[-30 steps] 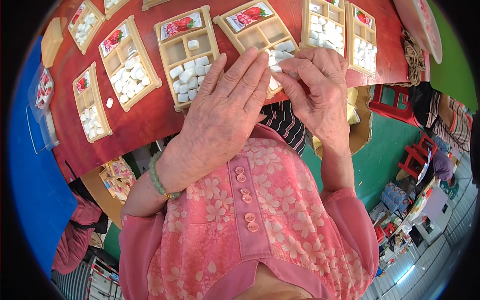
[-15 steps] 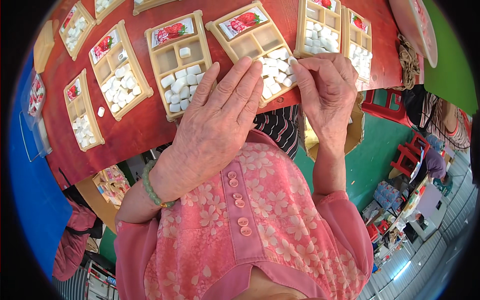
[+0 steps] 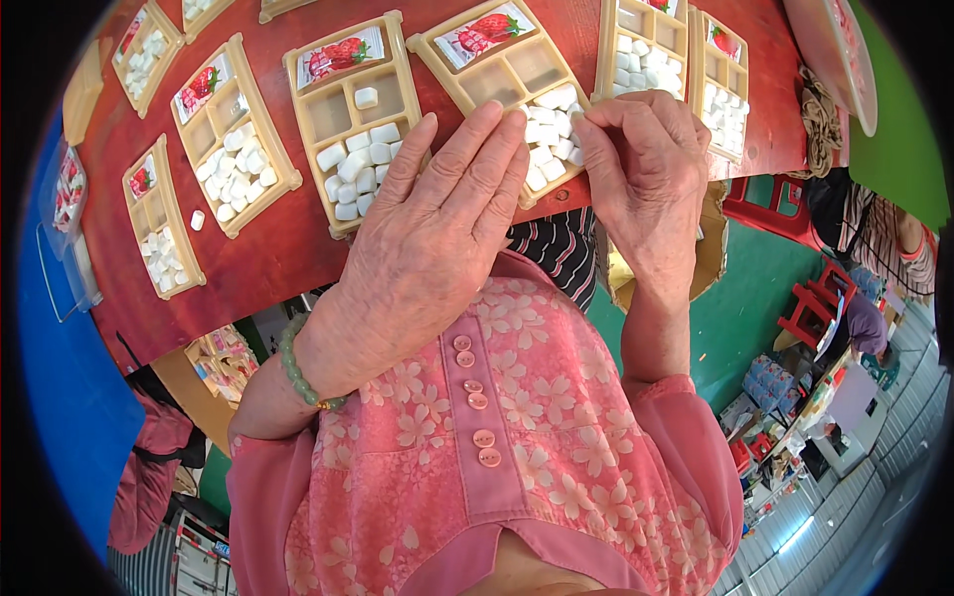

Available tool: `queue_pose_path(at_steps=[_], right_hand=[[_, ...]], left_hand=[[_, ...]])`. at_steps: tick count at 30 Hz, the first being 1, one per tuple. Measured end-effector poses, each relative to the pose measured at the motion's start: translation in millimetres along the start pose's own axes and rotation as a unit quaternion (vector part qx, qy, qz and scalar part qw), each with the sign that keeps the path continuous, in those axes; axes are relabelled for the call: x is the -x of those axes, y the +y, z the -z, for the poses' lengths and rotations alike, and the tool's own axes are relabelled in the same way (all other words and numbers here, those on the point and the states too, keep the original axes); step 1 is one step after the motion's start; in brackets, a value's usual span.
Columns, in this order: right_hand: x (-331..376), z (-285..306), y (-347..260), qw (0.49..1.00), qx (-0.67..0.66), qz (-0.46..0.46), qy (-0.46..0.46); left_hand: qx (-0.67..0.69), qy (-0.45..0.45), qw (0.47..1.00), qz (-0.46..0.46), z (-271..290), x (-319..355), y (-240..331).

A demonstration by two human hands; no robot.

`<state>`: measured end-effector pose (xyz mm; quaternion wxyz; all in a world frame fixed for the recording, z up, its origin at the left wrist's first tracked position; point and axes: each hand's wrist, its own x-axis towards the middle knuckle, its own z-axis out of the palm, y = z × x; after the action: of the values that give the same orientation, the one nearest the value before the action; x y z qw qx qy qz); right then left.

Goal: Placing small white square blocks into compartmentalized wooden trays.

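Arranging white marshmallows (image 3: pixel 545 131) in the beige compartment tray (image 3: pixel 485 89) on the red worktop (image 3: pixel 253 270) seems in hand: left hand (image 3: pixel 422 233) flat across its left edge, right hand (image 3: pixel 644 184) pinched at its right, contents unclear; next calls for light fingertip pressure.

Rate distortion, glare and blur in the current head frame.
Head view: strong fisheye, black corners, scene bending toward the rim; head view: light strip looks blown out, white pieces bright with little surface detail, table paler at right, perhaps sheen; head view: left hand and right hand fairly sharp, far background at lower right too small for fine detail.
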<state>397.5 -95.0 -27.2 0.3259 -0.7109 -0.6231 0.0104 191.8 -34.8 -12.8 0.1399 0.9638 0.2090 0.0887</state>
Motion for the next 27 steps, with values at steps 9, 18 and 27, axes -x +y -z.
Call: queue_pose_path(at_steps=[9, 18, 27], right_hand=[[-8, 11, -4, 0.998, 0.009, -0.015, -0.054], [8, 14, -10, 0.962, 0.121, 0.044, -0.24], [20, 10, -13, 0.956, 0.12, 0.06, -0.261]], left_hand=[[0.039, -0.007, 0.999, 0.012, 1, -2, -4], [0.006, -0.07, 0.997, -0.02, 2, -8, -1], [-0.061, -0.096, 0.992, -0.059, 14, -8, -11]])
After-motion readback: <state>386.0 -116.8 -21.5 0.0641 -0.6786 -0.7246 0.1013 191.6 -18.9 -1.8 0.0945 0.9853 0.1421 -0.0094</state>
